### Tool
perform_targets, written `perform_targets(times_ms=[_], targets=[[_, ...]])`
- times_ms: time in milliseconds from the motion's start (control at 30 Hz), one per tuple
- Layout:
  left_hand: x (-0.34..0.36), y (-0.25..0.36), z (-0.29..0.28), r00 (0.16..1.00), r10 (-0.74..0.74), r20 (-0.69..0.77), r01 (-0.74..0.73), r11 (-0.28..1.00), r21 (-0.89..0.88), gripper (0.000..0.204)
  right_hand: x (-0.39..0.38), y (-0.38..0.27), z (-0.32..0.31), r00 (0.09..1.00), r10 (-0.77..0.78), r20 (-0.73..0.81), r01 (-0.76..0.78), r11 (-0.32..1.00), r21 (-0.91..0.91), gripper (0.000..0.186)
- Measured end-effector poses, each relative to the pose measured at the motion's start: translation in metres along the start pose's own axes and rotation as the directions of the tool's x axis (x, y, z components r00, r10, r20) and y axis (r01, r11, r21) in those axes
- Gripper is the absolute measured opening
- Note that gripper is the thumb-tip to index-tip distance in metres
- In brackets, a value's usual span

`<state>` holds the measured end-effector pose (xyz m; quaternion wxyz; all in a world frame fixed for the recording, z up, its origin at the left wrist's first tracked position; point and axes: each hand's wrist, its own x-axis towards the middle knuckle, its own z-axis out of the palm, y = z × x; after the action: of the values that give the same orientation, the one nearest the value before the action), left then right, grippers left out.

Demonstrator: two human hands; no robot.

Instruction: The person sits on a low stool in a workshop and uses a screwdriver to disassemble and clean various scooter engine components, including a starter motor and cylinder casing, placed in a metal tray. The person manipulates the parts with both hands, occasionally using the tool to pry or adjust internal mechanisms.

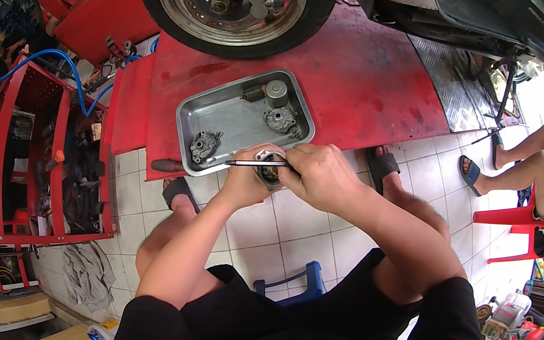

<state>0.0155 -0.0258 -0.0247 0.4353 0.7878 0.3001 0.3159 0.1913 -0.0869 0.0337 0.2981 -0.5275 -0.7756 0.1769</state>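
My left hand (248, 176) is wrapped round a round metal engine part (267, 173) with a dark, hollow inside. My right hand (323, 174) grips a slim tool (249, 163) with a silver shaft and dark tip, lying across the part's opening and pointing left. Its exact kind is unclear, as my fingers cover the handle end. Just beyond my hands rests a metal tray (184, 130). In it are a cast metal part (204, 146) at the near left, another casting (281, 120) at the right, a metal cylinder (277, 91) and a small dark part (253, 93).
The tray stands on a red platform (377, 80) beneath a motorcycle's front wheel (168, 19). A brown handle (167, 165) lies by the tray. At left stands a red tool cart (55, 208) with a blue hose (57, 53) above. Another person's legs (534, 156) show at right, near a red stool (511, 218).
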Motion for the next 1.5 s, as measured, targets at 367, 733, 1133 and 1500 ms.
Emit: perform_targets(times_ms=[367,733,1133,1500], targets=[[-0.003,0.012,0.002,0.981,-0.173,0.089,0.183,0.975,-0.122,0.036,0.0,0.0,-0.008,0.99,0.007,0.143,0.004,0.997,-0.08,0.028],[-0.004,0.008,-0.007,0.997,0.007,0.073,-0.006,1.0,-0.011,0.039,-0.009,0.002,0.011,0.986,-0.091,0.138,0.103,0.992,-0.079,0.028],[-0.006,0.017,-0.009,0.988,0.139,-0.074,-0.122,0.972,0.199,0.031,-0.02,-0.009,0.026,1.0,-0.003,0.031,0.005,0.998,-0.067,0.025],[-0.014,0.016,-0.007,0.997,0.018,-0.07,-0.012,0.996,0.087,0.033,-0.012,-0.013,0.023,0.994,0.055,0.092,-0.047,0.995,-0.093,0.028]])
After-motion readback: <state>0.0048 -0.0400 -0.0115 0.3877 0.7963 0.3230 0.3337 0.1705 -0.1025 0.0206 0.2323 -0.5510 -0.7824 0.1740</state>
